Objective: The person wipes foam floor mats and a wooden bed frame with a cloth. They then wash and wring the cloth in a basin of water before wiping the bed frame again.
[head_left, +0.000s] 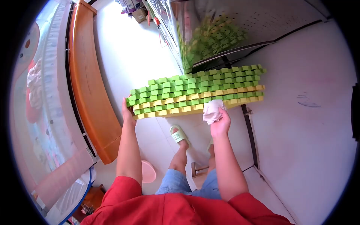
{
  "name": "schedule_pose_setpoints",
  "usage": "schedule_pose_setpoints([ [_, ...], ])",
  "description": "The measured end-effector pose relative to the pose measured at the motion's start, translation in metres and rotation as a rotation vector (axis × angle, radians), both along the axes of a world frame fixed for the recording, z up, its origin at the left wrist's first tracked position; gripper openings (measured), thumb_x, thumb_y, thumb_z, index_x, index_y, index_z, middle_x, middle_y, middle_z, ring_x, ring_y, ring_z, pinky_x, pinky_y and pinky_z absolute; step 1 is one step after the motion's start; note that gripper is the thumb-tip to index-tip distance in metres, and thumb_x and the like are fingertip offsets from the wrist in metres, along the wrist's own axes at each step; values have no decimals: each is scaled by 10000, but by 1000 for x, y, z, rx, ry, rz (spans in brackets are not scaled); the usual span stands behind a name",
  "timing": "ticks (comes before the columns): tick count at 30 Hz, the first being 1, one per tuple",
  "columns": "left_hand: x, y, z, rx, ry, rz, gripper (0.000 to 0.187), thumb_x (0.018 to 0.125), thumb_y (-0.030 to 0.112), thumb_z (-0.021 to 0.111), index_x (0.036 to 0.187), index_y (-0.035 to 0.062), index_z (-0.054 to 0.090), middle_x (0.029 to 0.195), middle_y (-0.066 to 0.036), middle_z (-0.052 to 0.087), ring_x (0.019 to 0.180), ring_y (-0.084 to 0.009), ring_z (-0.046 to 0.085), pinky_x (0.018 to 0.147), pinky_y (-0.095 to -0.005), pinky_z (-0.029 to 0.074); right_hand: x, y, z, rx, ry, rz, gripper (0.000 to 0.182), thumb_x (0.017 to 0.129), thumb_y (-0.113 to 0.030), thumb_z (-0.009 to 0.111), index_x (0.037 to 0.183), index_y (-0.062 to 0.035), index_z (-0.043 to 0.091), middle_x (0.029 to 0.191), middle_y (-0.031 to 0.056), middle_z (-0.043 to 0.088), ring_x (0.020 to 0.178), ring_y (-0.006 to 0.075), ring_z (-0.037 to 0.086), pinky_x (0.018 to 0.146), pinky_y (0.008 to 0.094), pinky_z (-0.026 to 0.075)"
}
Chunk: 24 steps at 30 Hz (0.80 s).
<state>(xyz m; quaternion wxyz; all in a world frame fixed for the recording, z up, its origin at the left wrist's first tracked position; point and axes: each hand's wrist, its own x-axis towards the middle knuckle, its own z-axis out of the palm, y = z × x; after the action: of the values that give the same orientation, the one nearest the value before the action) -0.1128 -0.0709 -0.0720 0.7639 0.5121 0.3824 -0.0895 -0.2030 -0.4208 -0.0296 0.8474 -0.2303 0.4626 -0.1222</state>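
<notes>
A long green and yellow studded mat (pixel 195 90) hangs in the air in front of me, stretched roughly level. My left hand (pixel 128 112) grips its left end. My right hand (pixel 220 122) holds a crumpled white cloth (pixel 212 111) pressed against the mat's lower yellow edge, right of the middle. The mat's right end sits close to the white wall on the right.
A wooden bed frame (pixel 88 82) runs along the left. A shiny metal cabinet (pixel 225 33) reflecting the mat stands behind it. My foot in a green slipper (pixel 179 134) is on the tiled floor, with a pink basin (pixel 148 171) near my leg.
</notes>
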Motion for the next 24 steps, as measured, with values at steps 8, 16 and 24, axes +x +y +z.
schedule_pose_setpoints([
  [8, -78, -29, 8, -162, -40, 65, 655, 962, 551, 330, 1435, 101, 385, 1413, -86, 458, 1272, -254, 448, 1069, -407, 342, 24, -2, -1, -120, -95, 38, 371, 833, -84, 584, 1182, 32, 531, 1177, 118, 586, 1092, 254, 570, 988, 394, 427],
  [16, -53, -70, 4, 140, -62, 343, 601, 944, 562, 415, 1222, 40, 529, 1153, -82, 584, 1034, -217, 572, 899, -366, 458, 17, -23, 25, -192, -144, 105, 363, 856, -86, 571, 1203, 13, 530, 1210, 95, 579, 1140, 230, 547, 1002, 385, 415],
  [24, -78, -62, -12, 31, 9, 415, 688, 937, 635, 351, 1311, 71, 478, 1267, -82, 562, 1138, -253, 551, 956, -398, 463, -1, -23, 40, -80, -124, 202, 345, 870, -89, 574, 1193, 25, 537, 1216, 112, 571, 1152, 234, 533, 1002, 378, 409],
])
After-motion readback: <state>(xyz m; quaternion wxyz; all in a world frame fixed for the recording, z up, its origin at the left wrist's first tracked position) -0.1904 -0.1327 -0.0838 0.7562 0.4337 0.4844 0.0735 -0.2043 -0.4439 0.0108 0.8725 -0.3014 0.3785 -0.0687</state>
